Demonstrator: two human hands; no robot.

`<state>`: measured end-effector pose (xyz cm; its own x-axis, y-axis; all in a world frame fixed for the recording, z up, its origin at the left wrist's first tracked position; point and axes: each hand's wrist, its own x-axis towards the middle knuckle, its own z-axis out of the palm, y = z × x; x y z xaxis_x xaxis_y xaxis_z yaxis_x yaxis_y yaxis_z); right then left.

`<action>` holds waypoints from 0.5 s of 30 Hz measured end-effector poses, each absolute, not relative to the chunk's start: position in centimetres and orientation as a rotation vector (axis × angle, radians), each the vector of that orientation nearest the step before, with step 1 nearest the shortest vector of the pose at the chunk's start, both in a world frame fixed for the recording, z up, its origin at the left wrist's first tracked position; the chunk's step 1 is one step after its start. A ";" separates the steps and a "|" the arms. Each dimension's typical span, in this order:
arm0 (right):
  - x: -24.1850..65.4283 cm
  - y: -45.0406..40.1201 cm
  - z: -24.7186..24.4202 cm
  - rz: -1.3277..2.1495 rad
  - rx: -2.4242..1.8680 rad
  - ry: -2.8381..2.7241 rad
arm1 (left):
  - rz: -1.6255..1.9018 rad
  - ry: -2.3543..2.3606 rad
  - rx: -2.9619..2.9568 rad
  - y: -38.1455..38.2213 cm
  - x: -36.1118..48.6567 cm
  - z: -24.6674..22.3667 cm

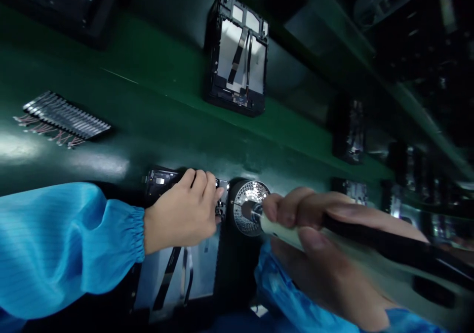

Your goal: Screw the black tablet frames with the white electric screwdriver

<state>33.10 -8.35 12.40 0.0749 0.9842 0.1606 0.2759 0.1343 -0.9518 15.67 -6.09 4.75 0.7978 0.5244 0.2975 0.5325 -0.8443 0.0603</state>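
My left hand (187, 209) lies over the upper end of an opened phone body (207, 264), fingers curled down onto it. The body has a silvery-grey inner plate with dark ribbon cables, and my hand hides part of its top end. In my right hand (314, 219) is an electric screwdriver (281, 229) with a pale barrel and a black lever, gripped with the fingers around it. Its tip points down at a round screw tray (254, 192), a metal disc full of small holes, just right of the phone body. Whether a screw is on the tip I cannot tell.
Farther back on the green bench (148, 105) stands a second opened phone body (240, 56) in a black holder. A row of small silvery parts with thin wires (66, 115) lies at left. More phone bodies (355, 130) line the right side, beneath a dark shelf (333, 17).
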 end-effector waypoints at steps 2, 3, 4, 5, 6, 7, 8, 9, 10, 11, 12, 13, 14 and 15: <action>32.3 -8.0 12.6 0.918 -1.275 -1.418 | -0.498 -0.879 -2.951 -6.1 15.7 4.8; 32.0 -7.8 12.6 0.941 -1.254 -1.433 | -0.508 -0.885 -2.950 -6.1 15.8 4.8; 31.8 -7.6 12.6 0.960 -1.236 -1.450 | -0.517 -0.887 -2.951 -6.1 15.8 4.8; 31.7 -7.5 12.5 0.959 -1.221 -1.456 | -0.524 -0.894 -2.951 -6.1 15.8 4.8; 31.6 -7.3 12.3 0.941 -1.199 -1.453 | -0.531 -0.902 -2.951 -6.1 15.9 4.8; 31.6 -7.3 12.2 0.929 -1.183 -1.452 | -0.534 -0.913 -2.950 -6.1 15.9 4.8; 31.5 -7.2 12.0 0.923 -1.172 -1.459 | -0.540 -0.919 -2.948 -6.2 15.9 4.7; 31.6 -7.2 11.8 0.912 -1.161 -1.467 | -0.546 -0.925 -2.943 -6.2 16.0 4.7; 31.6 -7.2 11.6 0.908 -1.151 -1.472 | -0.546 -0.929 -2.939 -6.3 16.0 4.7; 31.6 -7.2 11.4 0.915 -1.149 -1.479 | -0.544 -0.931 -2.937 -6.3 16.0 4.7; 31.6 -7.2 11.3 0.916 -1.147 -1.480 | -0.542 -0.928 -2.937 -6.4 16.0 4.7; 31.7 -7.3 11.3 0.918 -1.154 -1.477 | -0.541 -0.927 -2.938 -6.4 16.0 4.7; 31.7 -7.3 11.2 0.929 -1.171 -1.473 | -0.541 -0.929 -2.940 -6.4 16.0 4.7; 31.8 -7.3 11.2 0.944 -1.194 -1.478 | -0.542 -0.933 -2.942 -6.5 16.0 4.7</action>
<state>31.83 -7.35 11.24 -0.0407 0.9765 0.2118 0.2181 0.2156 -0.9518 16.01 -6.48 4.71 0.7630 0.5574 0.3272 0.5601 -0.8229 0.0958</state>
